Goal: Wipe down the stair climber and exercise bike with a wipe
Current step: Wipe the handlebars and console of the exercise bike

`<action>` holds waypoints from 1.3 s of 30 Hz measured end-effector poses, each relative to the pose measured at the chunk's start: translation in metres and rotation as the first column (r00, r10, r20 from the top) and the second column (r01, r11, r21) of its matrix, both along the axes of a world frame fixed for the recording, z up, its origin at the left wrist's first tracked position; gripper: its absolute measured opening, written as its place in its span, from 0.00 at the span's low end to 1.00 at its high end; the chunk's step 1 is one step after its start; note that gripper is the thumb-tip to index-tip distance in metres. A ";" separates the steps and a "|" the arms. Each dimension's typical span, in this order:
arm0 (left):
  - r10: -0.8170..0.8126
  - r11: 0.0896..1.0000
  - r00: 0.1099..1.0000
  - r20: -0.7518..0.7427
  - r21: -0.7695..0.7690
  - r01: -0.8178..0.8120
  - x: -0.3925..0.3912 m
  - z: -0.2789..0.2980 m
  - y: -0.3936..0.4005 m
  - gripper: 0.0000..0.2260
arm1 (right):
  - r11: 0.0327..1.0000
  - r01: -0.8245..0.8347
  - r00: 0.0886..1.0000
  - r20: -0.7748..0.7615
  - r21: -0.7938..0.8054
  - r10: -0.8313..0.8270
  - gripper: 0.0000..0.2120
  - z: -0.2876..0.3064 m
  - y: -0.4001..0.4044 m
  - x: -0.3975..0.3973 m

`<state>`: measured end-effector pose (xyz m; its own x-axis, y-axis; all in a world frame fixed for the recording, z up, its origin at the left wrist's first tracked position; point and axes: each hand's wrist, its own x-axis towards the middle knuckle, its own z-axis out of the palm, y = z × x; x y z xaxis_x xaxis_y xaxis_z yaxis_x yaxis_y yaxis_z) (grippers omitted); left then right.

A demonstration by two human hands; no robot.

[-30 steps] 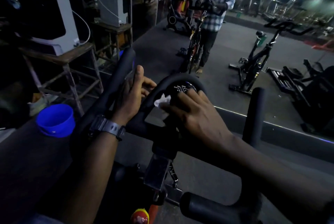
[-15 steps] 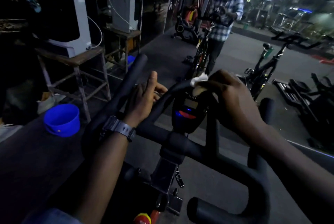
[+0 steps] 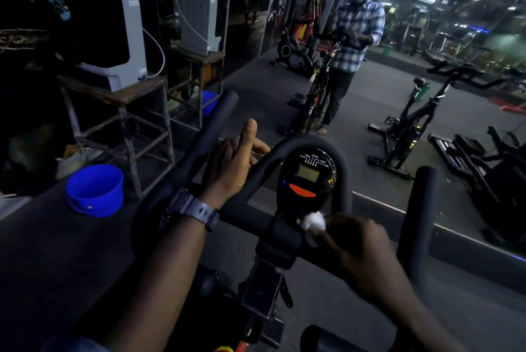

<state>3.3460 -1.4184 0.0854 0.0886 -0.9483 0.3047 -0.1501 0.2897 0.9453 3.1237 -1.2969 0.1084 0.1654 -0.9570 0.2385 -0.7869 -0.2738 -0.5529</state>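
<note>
Head view showed the right hand [image 3: 358, 240] pinching a crumpled white wipe [image 3: 314, 222] against the handlebar crossbar [image 3: 244, 215] of the exercise bike, just right of the central clamp [image 3: 280, 240] and directly below the oval console [image 3: 308, 178]. Its fingers were curled around the wad. The left hand [image 3: 232, 164] rested on the inner loop bar [image 3: 313, 142], thumb raised and fingers loosely spread rather than clenched, steadying the front end; a dark wristwatch [image 3: 193, 209] sat on that wrist.

To wipe this spot well, I judged the wad should be flattened somewhat so more of it met the foam, then drawn along the bar and around its underside, with light pressure near the console's screen and orange button [image 3: 302, 190]. The outer grips [image 3: 418, 215] looked yet to be covered.

Beyond stood a blue bucket [image 3: 95, 191] on the floor, left. No stair climber was identifiable.
</note>
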 end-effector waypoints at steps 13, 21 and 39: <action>0.097 0.994 0.994 -0.042 0.045 -0.095 0.015 0.007 0.011 0.39 | 0.749 -0.482 0.630 -0.774 -0.454 -0.065 0.13 0.050 -0.083 0.095; 0.176 0.974 0.983 0.052 0.133 -0.182 0.093 -0.006 0.007 0.34 | 0.860 -0.501 0.563 -0.790 -0.092 0.243 0.03 0.002 -0.065 0.150; 0.203 0.963 0.894 -0.400 0.249 -0.107 0.102 -0.009 0.015 0.36 | 0.797 -0.605 0.749 -0.339 0.000 0.569 0.11 -0.003 -0.091 0.181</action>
